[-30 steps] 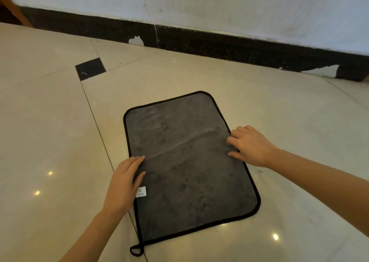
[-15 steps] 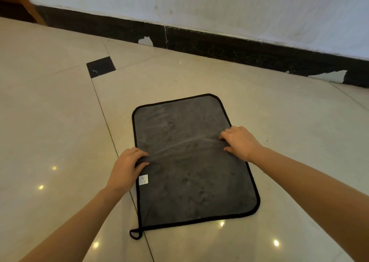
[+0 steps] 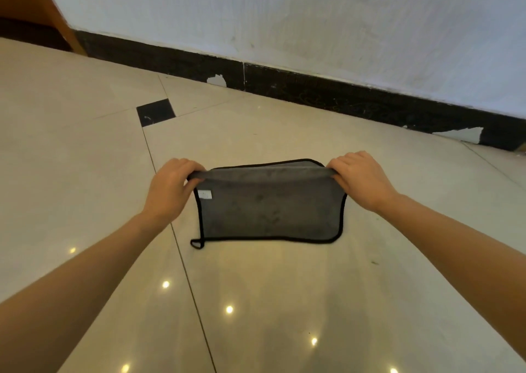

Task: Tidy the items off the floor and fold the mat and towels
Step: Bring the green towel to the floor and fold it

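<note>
A grey towel (image 3: 270,210) with black edging hangs in the air above the beige tiled floor, creased across its middle. My left hand (image 3: 170,185) pinches the crease at its left end, just above a small white label. My right hand (image 3: 360,177) pinches the crease at its right end. The near half hangs down toward me, with a black loop at its lower left corner. The far half drops behind the crease, and only its black-edged rim shows above it.
A white wall with a black, chipped skirting board (image 3: 313,91) runs across the back. A brown wooden piece (image 3: 42,5) stands at the far left. A small black tile inset (image 3: 155,112) lies left of the towel.
The towel lay flat on the floor with both hands at its side edges. Both hands pinched it across the middle and raised it, so the two halves now hang from the crease.
</note>
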